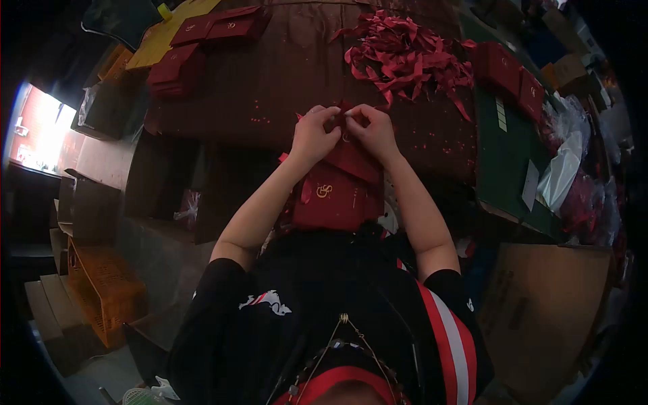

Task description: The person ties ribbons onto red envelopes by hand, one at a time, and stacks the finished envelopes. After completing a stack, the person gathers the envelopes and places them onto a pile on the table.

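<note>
At the near edge of the table, my left hand [314,138] and my right hand [374,133] are close together, fingers pinched. Between the fingertips a short bit of red ribbon [345,106] shows, mostly covered by the hands. Just below them lies a red gift box [354,160] with a gold mark, its upper part partly hidden by my fingers. Nearer my body, another red gift box [337,202] with a larger gold logo rests at my lap.
A loose heap of red ribbons [405,57] lies at the table's back right. Red boxes [177,71] are stacked at the left, with more boxes [498,69] on a green surface [503,158] at right. An orange crate [101,287] and cardboard box [543,310] stand on either side.
</note>
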`<state>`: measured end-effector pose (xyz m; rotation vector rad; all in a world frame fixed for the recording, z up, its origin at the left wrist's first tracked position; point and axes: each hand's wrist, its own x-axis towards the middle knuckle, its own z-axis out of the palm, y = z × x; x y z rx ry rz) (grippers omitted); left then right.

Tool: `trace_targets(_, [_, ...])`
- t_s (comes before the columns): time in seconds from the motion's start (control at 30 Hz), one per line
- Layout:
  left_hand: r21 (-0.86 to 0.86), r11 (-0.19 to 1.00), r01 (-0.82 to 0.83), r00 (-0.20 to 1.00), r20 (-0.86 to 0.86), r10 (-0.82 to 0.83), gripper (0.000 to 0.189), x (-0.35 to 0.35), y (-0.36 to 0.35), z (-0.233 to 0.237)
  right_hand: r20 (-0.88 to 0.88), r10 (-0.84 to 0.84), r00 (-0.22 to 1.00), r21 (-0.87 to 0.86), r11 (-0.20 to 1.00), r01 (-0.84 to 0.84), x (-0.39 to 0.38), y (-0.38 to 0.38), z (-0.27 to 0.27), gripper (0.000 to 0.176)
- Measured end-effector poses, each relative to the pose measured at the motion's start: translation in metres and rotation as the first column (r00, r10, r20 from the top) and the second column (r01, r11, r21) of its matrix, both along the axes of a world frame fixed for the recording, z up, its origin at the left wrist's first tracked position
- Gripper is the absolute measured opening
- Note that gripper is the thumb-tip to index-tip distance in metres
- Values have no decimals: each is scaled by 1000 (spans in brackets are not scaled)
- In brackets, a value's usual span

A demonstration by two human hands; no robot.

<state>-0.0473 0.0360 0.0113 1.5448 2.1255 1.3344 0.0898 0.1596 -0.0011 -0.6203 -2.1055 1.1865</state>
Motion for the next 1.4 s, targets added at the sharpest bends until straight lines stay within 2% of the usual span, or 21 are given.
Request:
trace_targets(0.07, [-41,999,2,1000,-13,-3,39,-2,0,1,16,57,998,13,998,-57,0,8,0,15])
trace_targets(0.13, [-126,986,104,951,304,-61,38,-8,0,-2,34,115,993,22,993,-116,1,9,5,15])
trace_targets(0.17, [-127,986,104,951,303,-62,38,-11,0,-5,5,154,988,-16,988,-154,1,9,7,14])
trace_targets(0.23, [-65,977,202,750,652,-112,38,-15,2,-8,-24,193,981,-50,980,-194,2,9,9,14])
trace_targets(0.27, [-65,977,203,750,652,-112,38,-15,3,-10,-62,196,979,-12,980,-197,0,8,6,15])
trace_targets(0.37, [-50,988,147,834,544,-96,39,-9,2,-9,-48,147,988,116,983,-141,0,3,8,15])
trace_targets(0.43, [-98,993,68,943,331,-32,39,-5,1,-8,-1,86,996,206,975,-84,-1,0,7,14])
trace_targets(0.5, [-68,996,53,958,285,-31,40,-1,0,-9,-18,30,999,418,908,-20,-4,-3,2,12])
trace_targets(0.6, [-41,998,53,970,241,-41,41,-1,-1,-6,-103,-27,994,480,874,74,-9,-10,-3,11])
trace_targets(0.63, [-47,996,72,968,246,-58,42,-1,-2,-4,-103,-27,994,478,875,73,-9,-11,-3,11])
trace_targets(0.7, [-79,990,116,952,294,-88,43,-11,-1,-7,-76,-74,994,123,989,83,-6,-10,1,12])
trace_targets(0.8, [-131,975,178,915,388,-115,40,-25,2,-8,2,-119,993,157,981,117,0,-5,5,17])
trace_targets(0.87, [-213,977,29,997,78,-12,33,-23,5,-7,33,-114,993,181,978,107,2,-1,-1,19])
trace_targets(0.9, [-211,977,26,997,79,-10,33,-21,8,-5,42,-115,992,158,982,107,2,0,-1,20])
trace_targets(0.97, [-231,972,-48,993,-115,21,28,-18,14,0,48,-113,992,137,985,105,0,0,-2,21])
trace_targets(1.1, [-167,985,52,995,-73,-65,22,-26,22,-9,20,-118,993,112,987,115,2,1,-2,26])
trace_targets(1.17, [-74,997,26,928,-369,-51,15,-23,16,-2,-6,-110,994,109,988,110,3,1,-1,29])
trace_targets(1.2, [-74,997,27,928,-368,-53,15,-22,14,5,-9,-130,991,101,986,130,5,-2,3,33])
trace_targets(1.27, [-179,983,33,835,-535,-125,12,-25,7,18,-7,-150,989,90,985,150,7,-4,3,37])
trace_targets(1.33, [-141,987,-80,757,-652,-32,11,-43,2,12,-23,-128,992,162,978,130,6,-5,-1,42])
trace_targets(1.4, [-150,971,-185,830,-554,72,11,-76,-10,12,-29,-132,991,161,978,135,7,-5,-1,41])
